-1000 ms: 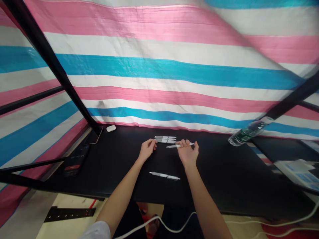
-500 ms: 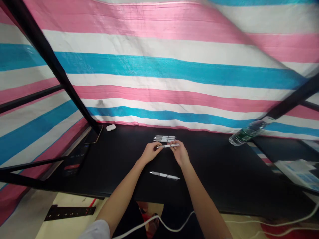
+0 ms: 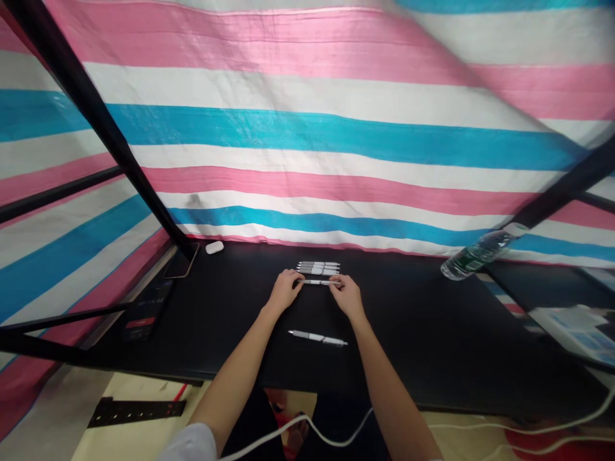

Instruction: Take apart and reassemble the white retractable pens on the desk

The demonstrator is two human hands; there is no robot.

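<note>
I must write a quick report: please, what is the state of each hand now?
Left hand: closed, holding one end of a pen.
Right hand: closed, holding its other end.

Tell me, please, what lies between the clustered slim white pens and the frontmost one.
Head view: another white pen, with left hand and right hand at its ends.

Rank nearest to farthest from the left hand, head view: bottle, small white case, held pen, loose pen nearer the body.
1. Held pen, between left hand and right hand.
2. Loose pen, on the body side.
3. Small white case, back left.
4. Bottle, back right.
</note>
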